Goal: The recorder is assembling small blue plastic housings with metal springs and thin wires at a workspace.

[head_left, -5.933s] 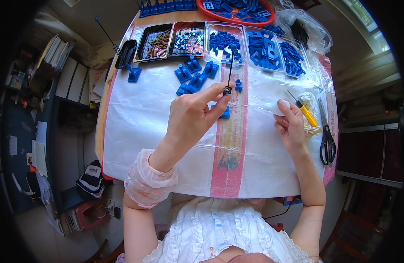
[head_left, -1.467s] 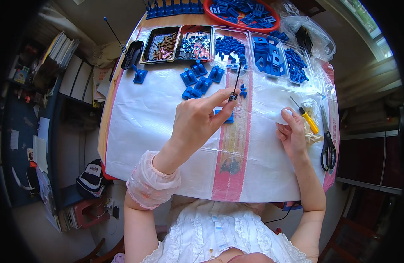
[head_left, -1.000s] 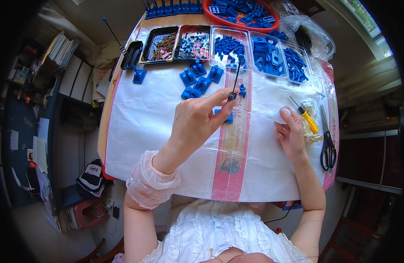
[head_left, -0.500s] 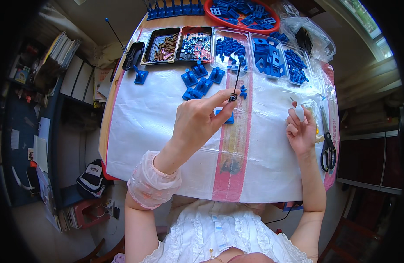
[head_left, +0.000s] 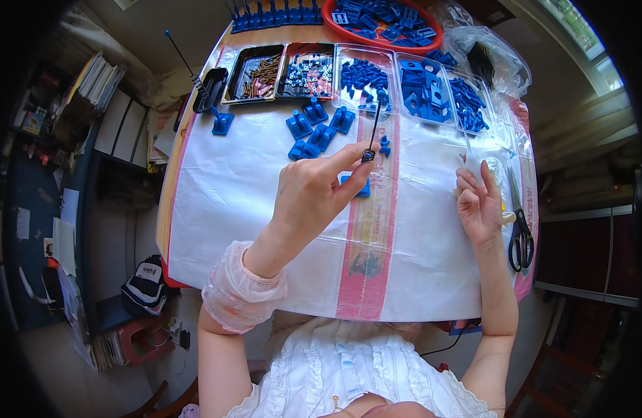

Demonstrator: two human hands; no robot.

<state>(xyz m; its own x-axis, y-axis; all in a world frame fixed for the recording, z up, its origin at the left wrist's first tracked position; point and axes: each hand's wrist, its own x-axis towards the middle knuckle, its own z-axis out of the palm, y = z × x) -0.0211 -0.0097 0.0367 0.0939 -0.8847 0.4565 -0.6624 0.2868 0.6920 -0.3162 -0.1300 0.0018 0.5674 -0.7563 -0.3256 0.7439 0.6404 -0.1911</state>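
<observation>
The left hand (head_left: 310, 184) pinches, fingertips nearly together, the coil (head_left: 368, 156) of a black rod (head_left: 376, 125) near a blue block (head_left: 363, 189); a slack grip could let the rod tip. On the right hand (head_left: 481, 212), fingers half curl, holding I cannot tell what; a careless swing could knock the scissors (head_left: 521, 240).

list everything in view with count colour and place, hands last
Spring rods: two, black with blue tips, one held, one far left
Rack: one, blue, far edge
Basin: one, red, far side
Plates: many, blue, in basin
Trays: two black, three clear, in a row
Dish: one, black, row's left end
Mounts: several, blue, near the trays
Scissors: one pair, black-handled, right side
Bag: one, clear, far right
Sheet: one, white with pink bands, on table
Backpack: one, dark and white, lower left
Left hand: one, centre, pinching a rod
Right hand: one, right, grip unclear
</observation>
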